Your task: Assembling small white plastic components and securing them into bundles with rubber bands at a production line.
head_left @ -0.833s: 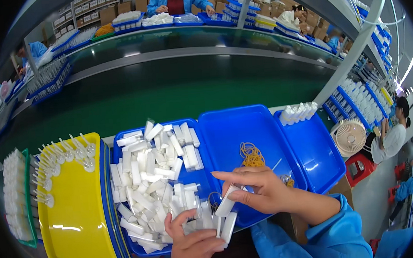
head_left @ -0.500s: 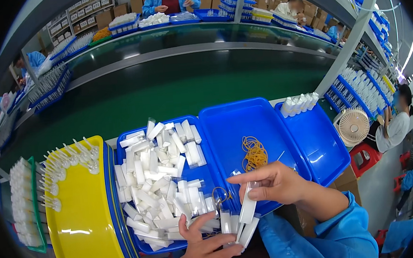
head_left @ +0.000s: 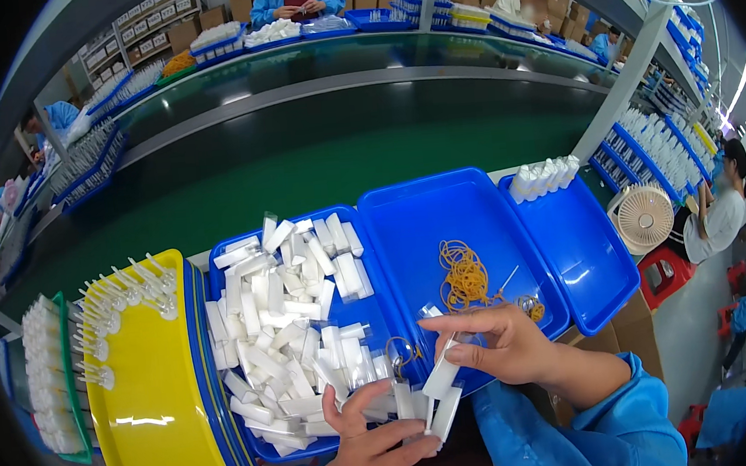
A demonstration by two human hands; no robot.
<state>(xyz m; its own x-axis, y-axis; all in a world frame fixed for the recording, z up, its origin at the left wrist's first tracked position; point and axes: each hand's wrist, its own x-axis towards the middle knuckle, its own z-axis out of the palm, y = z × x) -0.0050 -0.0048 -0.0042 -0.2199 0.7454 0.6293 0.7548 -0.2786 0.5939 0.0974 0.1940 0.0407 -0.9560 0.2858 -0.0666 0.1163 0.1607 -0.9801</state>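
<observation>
My left hand (head_left: 373, 439) is closed around a few white rectangular pieces (head_left: 446, 413) in clear sleeves, its index finger raised toward the heap. Between thumb and fingers, my right hand (head_left: 509, 345) pinches another white piece in a clear sleeve (head_left: 441, 376), tilted above those in the left. Beside the left hand, a blue tray (head_left: 379, 316) holds a loose heap of white sleeved pieces (head_left: 284, 328). Tan rubber bands (head_left: 464, 274) lie in the middle blue tray (head_left: 408, 230), just beyond the right hand, with a smaller bunch of bands (head_left: 532, 308) beside its knuckles.
On the left, a yellow tray (head_left: 141, 409) carries upright white nozzle-like parts (head_left: 141, 286), beside a green-edged tray (head_left: 73, 379) of white parts. White bottles (head_left: 544, 178) stand in the right blue tray (head_left: 587, 277), near a beige fan (head_left: 643, 219). Co-workers sit across the green conveyor (head_left: 339, 139).
My right hand has shifted slightly lower and rightward, and its white piece leans more. The smaller bunch of rubber bands has come into sight. Across the conveyor, a co-worker's hands have come together.
</observation>
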